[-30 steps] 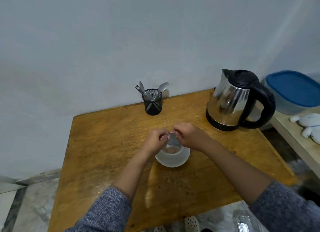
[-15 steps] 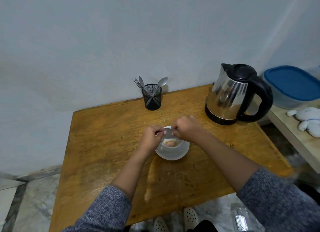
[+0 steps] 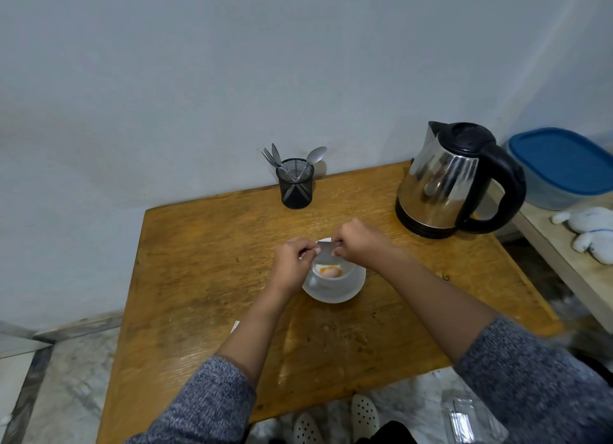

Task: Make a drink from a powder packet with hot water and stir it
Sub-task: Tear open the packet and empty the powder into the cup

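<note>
Both your hands are pinched on the powder packet point(image 3: 326, 248): left hand point(image 3: 293, 261) on its left edge, right hand point(image 3: 360, 243) on its right edge, packet stretched between them and tipped directly over the cup point(image 3: 331, 275). Looks like the emptying step, water not in yet.

Right below your hands: the cup sits on a saucer point(image 3: 335, 292), with a small orange-pink heap of powder point(image 3: 331, 272) already in the cup. Can't tell if the packet is fully drained.

Further out: kettle point(image 3: 454, 181) stands away and to the right of your right hand, lid shut, handle facing right. Spoon point(image 3: 313, 156) sits in the black mesh holder point(image 3: 295, 186) straight beyond your hands, along with a fork.

Risks from here:
- Packet mouth drifts past the rim, so powder lands on the saucer or the table point(image 3: 205, 277). Keep it centred.
- Knuckles are close to the cup rim; a nudge could shift it on the saucer.
- Next reach for the kettle crosses near the cup, so your sleeve or forearm may clip it.
- Pouring fast onto dry powder may splash it out.
</note>
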The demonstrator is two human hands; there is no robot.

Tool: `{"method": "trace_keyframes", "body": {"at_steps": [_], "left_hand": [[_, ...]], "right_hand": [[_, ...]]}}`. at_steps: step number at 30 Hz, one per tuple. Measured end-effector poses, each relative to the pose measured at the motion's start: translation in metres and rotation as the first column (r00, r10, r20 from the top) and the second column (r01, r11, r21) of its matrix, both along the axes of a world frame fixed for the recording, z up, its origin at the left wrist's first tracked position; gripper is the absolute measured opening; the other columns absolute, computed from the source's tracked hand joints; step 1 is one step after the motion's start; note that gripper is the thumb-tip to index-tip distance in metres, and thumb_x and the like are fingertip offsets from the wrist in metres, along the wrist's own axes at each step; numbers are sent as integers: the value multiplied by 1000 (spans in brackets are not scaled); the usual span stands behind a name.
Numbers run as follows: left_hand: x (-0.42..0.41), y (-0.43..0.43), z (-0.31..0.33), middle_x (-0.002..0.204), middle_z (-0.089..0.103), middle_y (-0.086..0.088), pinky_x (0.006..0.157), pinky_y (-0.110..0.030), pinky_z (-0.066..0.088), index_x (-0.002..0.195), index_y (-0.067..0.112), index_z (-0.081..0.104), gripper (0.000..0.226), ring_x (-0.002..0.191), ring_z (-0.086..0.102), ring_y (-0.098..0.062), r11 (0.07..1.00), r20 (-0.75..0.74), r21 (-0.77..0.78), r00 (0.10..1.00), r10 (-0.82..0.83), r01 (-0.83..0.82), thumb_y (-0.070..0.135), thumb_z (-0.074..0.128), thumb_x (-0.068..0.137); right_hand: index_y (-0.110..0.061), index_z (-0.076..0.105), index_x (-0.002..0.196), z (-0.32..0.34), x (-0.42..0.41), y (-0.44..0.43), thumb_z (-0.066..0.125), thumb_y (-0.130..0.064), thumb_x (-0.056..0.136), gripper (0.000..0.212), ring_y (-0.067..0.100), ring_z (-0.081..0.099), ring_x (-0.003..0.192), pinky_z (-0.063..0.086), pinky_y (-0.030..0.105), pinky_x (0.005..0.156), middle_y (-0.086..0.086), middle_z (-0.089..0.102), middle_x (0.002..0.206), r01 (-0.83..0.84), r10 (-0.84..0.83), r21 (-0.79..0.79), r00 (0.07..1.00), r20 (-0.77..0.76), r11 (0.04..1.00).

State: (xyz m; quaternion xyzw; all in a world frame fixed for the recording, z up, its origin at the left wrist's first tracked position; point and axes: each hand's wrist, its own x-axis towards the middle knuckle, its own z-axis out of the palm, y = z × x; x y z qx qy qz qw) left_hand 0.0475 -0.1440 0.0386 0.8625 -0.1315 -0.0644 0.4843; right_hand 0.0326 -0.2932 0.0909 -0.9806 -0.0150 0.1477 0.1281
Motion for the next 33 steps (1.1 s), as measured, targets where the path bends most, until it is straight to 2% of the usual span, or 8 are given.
{"method": "trace_keyframes", "body": {"at_steps": [6, 10, 15, 20, 24, 26, 31, 33], "left_hand": [[-3, -2, 0, 89, 65, -12, 71, -28, 42, 93, 3, 70, 14, 83, 56, -19, 999, -15, 10, 999, -33, 33, 10, 61, 84], [-3, -4, 4, 90, 66, -12, 65, -19, 41, 92, 4, 70, 13, 81, 55, -17, 999, 1, 19, 999, -46, 46, 10, 60, 85], [-3, -6, 7, 92, 67, -11, 64, -14, 39, 93, 6, 70, 14, 82, 55, -14, 997, 26, 46, 997, -68, 67, 11, 60, 85], [-4, -6, 10, 94, 67, -13, 72, -25, 42, 93, 5, 70, 14, 84, 55, -16, 999, 18, 25, 999, -45, 45, 9, 60, 85], [-3, -5, 13, 94, 67, -14, 74, -26, 43, 93, 4, 70, 14, 84, 56, -17, 999, 36, 14, 999, -41, 40, 9, 60, 85], [-4, -5, 15, 95, 67, -14, 74, -25, 43, 94, 3, 70, 15, 85, 56, -17, 999, 40, 18, 998, -46, 46, 9, 60, 85], [-8, -3, 11, 94, 68, -12, 64, -7, 38, 93, 3, 70, 14, 82, 55, -13, 998, 51, 37, 997, -49, 47, 9, 61, 84], [-9, -4, 11, 93, 68, -11, 63, -7, 38, 92, 4, 70, 13, 81, 54, -13, 999, 54, 31, 998, -42, 40, 9, 61, 84]], "right_hand": [[-8, 64, 93, 2, 0, 0, 59, -24, 90, 17, 23, 50, 79, 38, 32, 67, 10, 59, 91, -30, 26, -91, 999, -43, 995], [-9, 62, 108, 0, -3, 0, 49, -12, 94, 20, 26, 58, 87, 40, 33, 67, 13, 64, 103, -62, 60, -59, 997, -38, 996], [-8, 67, 99, 4, -6, 1, 54, -14, 92, 16, 22, 49, 77, 37, 32, 66, 13, 64, 97, -16, 15, -71, 1000, -9, 997], [-6, 66, 100, 10, -6, 3, 57, -23, 92, 20, 23, 53, 80, 39, 32, 67, 12, 64, 96, -13, 12, -106, 1000, -9, 994], [-5, 65, 99, 13, -9, 5, 52, -7, 91, 16, 23, 48, 75, 36, 33, 64, 10, 54, 83, -61, 63, -121, 998, 17, 991], [-6, 64, 95, 11, -10, 5, 53, -3, 88, 13, 23, 48, 75, 35, 33, 64, 11, 56, 85, -51, 55, -113, 998, 33, 992], [-7, 67, 99, 8, -8, 5, 61, -22, 89, 19, 26, 61, 88, 44, 33, 69, 12, 64, 98, -17, 18, -110, 1000, 10, 994], [-7, 67, 101, 9, -8, 4, 60, -23, 90, 21, 26, 60, 88, 42, 32, 69, 12, 64, 99, -23, 24, -107, 1000, 8, 994]]}}
